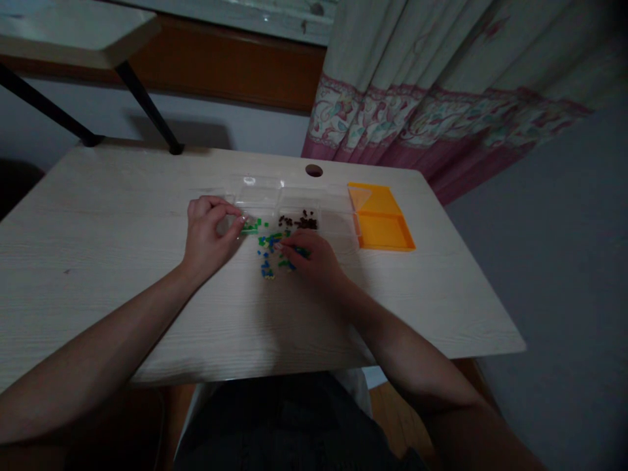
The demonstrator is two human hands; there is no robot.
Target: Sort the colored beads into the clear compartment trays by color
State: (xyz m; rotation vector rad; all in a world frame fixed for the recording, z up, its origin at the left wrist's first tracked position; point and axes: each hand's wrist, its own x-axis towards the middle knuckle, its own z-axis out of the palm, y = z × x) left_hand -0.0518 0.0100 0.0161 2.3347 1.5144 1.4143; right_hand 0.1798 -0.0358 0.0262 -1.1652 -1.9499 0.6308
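Observation:
My left hand (pixel 212 227) is closed at the near left corner of a clear plastic box (pixel 258 193), thumb and forefinger pinching its edge. Small green pieces (pixel 252 227) lie in the compartment beside those fingertips, and dark brown pieces (pixel 305 222) fill part of another compartment. In front of the box, a loose pile of tiny blue, green and yellow pieces (pixel 267 252) is spread on the table. Over the right side of this pile, my right hand (pixel 314 255) is closed in a pinch. Whatever sits between its fingertips is too small to name.
An open orange plastic case (pixel 385 229) lies to the right of the clear box. A round cable hole (pixel 314 171) pierces the pale wooden table (pixel 122 216) near its back edge. A raised shelf (pixel 73 33) on black legs stands at back left; a curtain (pixel 392 85) hangs behind.

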